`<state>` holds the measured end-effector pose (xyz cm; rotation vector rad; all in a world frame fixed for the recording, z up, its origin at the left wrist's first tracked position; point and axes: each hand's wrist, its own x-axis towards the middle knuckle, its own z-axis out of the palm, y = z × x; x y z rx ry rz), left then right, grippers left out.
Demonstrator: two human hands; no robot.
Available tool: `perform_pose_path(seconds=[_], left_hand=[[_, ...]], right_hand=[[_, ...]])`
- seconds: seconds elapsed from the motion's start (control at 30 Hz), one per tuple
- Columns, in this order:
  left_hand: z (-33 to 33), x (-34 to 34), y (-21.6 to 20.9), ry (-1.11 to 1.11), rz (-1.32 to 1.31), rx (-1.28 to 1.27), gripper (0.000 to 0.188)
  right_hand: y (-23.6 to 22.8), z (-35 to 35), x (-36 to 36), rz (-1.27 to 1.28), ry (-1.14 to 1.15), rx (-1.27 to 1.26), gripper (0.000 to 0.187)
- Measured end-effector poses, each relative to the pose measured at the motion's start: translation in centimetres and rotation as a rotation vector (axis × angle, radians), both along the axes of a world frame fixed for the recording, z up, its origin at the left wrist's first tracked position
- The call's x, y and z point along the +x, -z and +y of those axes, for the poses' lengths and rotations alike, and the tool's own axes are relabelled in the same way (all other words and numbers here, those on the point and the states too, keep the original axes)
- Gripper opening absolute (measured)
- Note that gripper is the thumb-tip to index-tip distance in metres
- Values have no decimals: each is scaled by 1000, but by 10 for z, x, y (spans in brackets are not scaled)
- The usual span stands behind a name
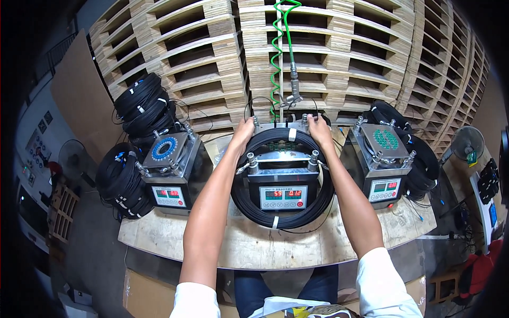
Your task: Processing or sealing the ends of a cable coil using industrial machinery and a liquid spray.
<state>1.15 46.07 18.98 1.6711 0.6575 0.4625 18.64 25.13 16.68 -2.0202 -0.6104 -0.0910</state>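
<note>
Where matte cable coil point(283, 220) rings boxy metal machine point(282, 183): left hand point(243, 132), right hand point(319, 131).

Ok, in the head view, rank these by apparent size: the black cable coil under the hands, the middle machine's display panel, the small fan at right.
1. black cable coil
2. display panel
3. fan, though it stands farther off, so its true size is unsure.

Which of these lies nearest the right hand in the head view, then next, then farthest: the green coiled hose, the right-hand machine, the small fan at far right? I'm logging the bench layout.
1. Green coiled hose, just up and left of the right hand.
2. Right-hand machine, beside it to the right.
3. Small fan, far right, off the bench.
</note>
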Motion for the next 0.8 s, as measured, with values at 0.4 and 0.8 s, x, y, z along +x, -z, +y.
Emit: perform_pose_path(seconds=[0.4, 0.8], left_hand=[[-11, -13, -8, -193, -89, -100, 78], [-2, -31, -9, 40, -3, -226, 93]], right_hand=[[7, 13, 13, 59, -83, 122, 83], [-12, -1, -11, 224, -49, 252, 68]])
